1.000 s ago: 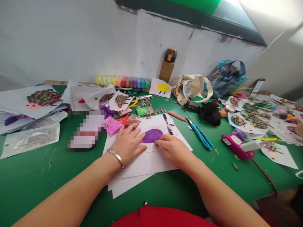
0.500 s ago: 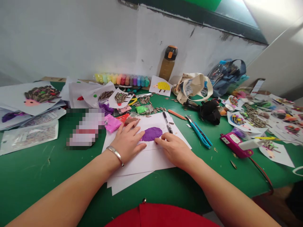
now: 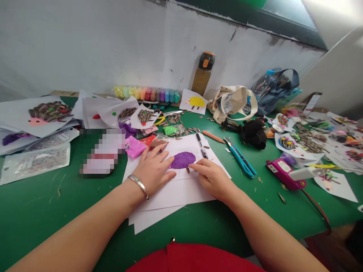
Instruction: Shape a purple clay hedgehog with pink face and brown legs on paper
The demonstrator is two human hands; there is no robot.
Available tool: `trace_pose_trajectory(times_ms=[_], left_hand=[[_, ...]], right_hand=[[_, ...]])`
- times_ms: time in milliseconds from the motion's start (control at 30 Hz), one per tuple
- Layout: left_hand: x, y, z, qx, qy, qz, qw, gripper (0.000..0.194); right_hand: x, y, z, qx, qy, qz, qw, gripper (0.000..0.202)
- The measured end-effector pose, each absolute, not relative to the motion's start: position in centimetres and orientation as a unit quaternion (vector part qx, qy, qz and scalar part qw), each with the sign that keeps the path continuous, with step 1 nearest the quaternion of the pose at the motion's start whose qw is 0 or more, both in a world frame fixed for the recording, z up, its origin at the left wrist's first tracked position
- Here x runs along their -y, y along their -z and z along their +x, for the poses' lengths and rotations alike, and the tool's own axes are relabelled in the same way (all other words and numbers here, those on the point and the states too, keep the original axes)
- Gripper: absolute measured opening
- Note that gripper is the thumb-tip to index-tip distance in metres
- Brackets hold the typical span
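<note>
A flat purple oval of clay (image 3: 183,160) lies on a stack of white paper (image 3: 170,194). My left hand (image 3: 155,170) rests on the paper with its fingers spread, the fingertips at the oval's left edge. A small brown piece (image 3: 188,170) sits at the oval's lower edge. Beside it is my right hand (image 3: 210,175), its fingers closed with the index fingertip near the brown piece; what they hold, if anything, is hidden. A black pen (image 3: 202,146) lies on the paper above my right hand.
An orange stick (image 3: 213,136) and a blue cutter (image 3: 240,158) lie right of the paper. Pink (image 3: 135,147) and red packets touch its upper left. Seeds, a bottle (image 3: 203,73), a cloth bag (image 3: 232,102) and a magenta glue gun (image 3: 285,173) stand farther out.
My right hand has shifted slightly right, off the purple oval's lower edge, and the small brown piece now shows there. My left hand has stayed in place.
</note>
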State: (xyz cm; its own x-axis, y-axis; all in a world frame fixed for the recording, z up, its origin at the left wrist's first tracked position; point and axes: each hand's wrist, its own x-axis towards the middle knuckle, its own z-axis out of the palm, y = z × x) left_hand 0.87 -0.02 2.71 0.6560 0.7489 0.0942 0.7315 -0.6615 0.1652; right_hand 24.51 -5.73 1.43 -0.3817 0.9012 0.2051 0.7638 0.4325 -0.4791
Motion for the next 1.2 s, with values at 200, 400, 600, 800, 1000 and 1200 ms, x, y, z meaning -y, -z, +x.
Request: trace_pose_trajectory(times_ms=[200,400,600,800,1000,1200], left_hand=[[-0.03,-2.57,0.87,-0.406,-0.081,0.909,0.056,0.042],[-0.04,-2.51,0.84,-0.406,-0.080,0.908,0.059,0.042],[-0.07,-2.39,0.82,-0.405,-0.085,0.909,0.055,0.041],[-0.07,-2.35,0.82,-0.403,-0.084,0.910,0.054,0.042],[-0.06,-2.31,0.86,-0.403,-0.097,0.908,0.061,0.040],[-0.05,-2.44,0.89,-0.405,-0.077,0.909,0.053,0.042]], right_hand=[[5.64,-1.43,24.48,0.825,-0.144,-0.506,0.207,0.039],[5.59,-1.47,24.36,0.805,-0.172,-0.516,0.235,0.042],[5.52,-1.19,24.29,0.800,-0.180,-0.518,0.244,0.044],[5.43,-1.39,24.31,0.784,-0.196,-0.536,0.243,0.044],[5.50,-1.48,24.10,0.790,-0.187,-0.532,0.241,0.045],[5.44,-1.55,24.01,0.784,-0.189,-0.543,0.234,0.044]])
